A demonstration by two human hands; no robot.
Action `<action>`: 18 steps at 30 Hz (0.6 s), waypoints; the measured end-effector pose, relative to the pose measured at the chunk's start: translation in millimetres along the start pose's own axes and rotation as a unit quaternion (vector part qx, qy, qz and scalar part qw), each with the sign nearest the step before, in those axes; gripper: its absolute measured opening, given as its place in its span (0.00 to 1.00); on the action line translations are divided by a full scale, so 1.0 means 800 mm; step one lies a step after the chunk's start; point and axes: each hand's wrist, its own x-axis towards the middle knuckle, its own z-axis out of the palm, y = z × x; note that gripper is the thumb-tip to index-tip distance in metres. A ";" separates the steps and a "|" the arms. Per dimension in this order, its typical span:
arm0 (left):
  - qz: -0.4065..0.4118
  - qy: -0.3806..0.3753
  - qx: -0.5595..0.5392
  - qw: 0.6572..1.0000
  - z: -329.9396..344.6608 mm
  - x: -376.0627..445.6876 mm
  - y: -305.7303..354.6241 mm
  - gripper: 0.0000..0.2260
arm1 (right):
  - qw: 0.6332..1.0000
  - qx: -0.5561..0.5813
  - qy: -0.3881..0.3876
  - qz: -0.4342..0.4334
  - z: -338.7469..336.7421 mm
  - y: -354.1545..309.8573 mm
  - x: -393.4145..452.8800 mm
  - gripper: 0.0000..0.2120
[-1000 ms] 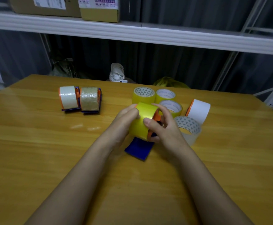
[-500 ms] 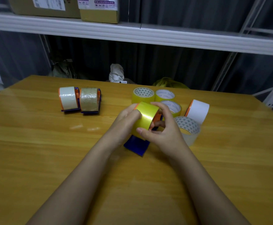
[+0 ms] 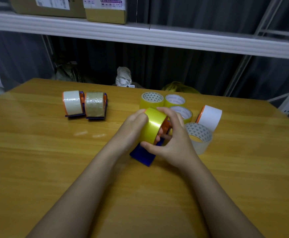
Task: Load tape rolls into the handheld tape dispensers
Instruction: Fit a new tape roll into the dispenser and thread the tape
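Note:
A yellow tape roll (image 3: 153, 127) sits on the orange wheel of a blue dispenser (image 3: 143, 154) at the table's middle. My left hand (image 3: 133, 127) grips the roll's left side. My right hand (image 3: 173, 140) curls over the roll's right side, thumb under its near edge and fingers over the orange hub. Two loaded dispensers stand at the back left, one with white tape (image 3: 72, 103), one with brownish tape (image 3: 95, 104).
Loose rolls lie behind and right of my hands: three yellow ones (image 3: 151, 99), a clear one (image 3: 200, 137) and a white roll on an orange hub (image 3: 210, 117). A shelf (image 3: 140, 36) with cardboard boxes (image 3: 106, 9) hangs over the wooden table's (image 3: 37, 160) far edge.
The roll and dispenser stay between my hands. My right thumb has slid down to the roll's near edge and my fingers have closed further over the hub.

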 end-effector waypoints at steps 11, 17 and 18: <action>0.004 0.036 -0.008 0.999 0.008 -0.006 0.007 0.14 | 0.999 0.025 0.005 -0.033 -0.001 0.000 0.000 0.41; -0.020 0.052 0.006 0.998 0.003 0.001 -0.008 0.13 | 1.000 0.030 -0.005 0.000 0.000 0.003 -0.001 0.39; -0.022 0.059 0.012 0.998 0.004 0.003 -0.005 0.13 | 0.999 0.035 -0.005 0.004 0.000 0.003 -0.001 0.39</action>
